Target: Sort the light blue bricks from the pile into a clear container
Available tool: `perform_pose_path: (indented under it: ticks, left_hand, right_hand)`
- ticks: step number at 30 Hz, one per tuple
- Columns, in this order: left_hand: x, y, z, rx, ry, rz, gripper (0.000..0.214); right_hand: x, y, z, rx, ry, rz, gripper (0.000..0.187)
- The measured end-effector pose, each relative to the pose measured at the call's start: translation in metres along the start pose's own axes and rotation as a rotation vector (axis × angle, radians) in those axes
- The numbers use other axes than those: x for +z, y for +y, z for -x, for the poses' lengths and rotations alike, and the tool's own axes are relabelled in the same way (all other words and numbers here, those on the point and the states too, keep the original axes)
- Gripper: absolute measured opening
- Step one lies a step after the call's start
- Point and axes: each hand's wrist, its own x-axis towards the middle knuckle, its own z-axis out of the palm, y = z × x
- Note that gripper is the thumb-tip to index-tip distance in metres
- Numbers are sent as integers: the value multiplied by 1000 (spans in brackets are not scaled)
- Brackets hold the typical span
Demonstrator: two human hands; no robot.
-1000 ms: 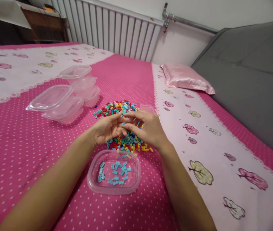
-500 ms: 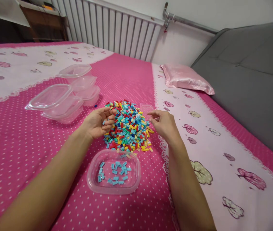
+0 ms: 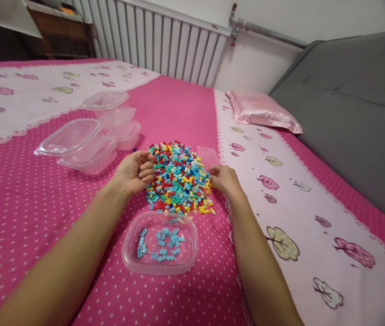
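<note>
A heap of small multicoloured toy bricks (image 3: 179, 181) lies on the pink bedspread. At its left edge my left hand (image 3: 135, 172) is closed, palm up, fingers curled inward. The light blue bricks seen in it a moment ago are now hidden by the fingers. My right hand (image 3: 225, 179) reaches the heap's right edge with thumb and fingers pinched together; whatever lies between the fingertips is hidden. Nearer to me stands a clear plastic container (image 3: 192, 253) with several light blue bricks (image 3: 167, 237) scattered over its bottom.
Several clear plastic containers (image 3: 87, 154) stand grouped at the left, beside a single dark blue brick (image 3: 134, 149). Behind the heap's right side is another clear plastic piece (image 3: 208, 156). A pink pillow (image 3: 263, 111) lies near the grey headboard (image 3: 348, 99); a radiator (image 3: 158, 38) lines the wall.
My left fingers have curled closed over the light blue bricks, and that hand has shifted slightly left. My right hand has lowered toward the heap's right edge.
</note>
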Motion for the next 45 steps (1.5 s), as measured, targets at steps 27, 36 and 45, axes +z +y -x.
perform_pose_path:
  ticks: [27,36,45]
  left_hand:
    - [2,-1,-1,-79,-22,82,31]
    - [17,0,13,-236,-70,162,33]
    - [17,-10,11,-342,-344,139,45]
  right_hand:
    - [0,3,-8,-21,-97,-726,8]
    - [-27,-36,19,-242,-58,-808,21]
    - [-21,-70,47,-541,66,-706,19]
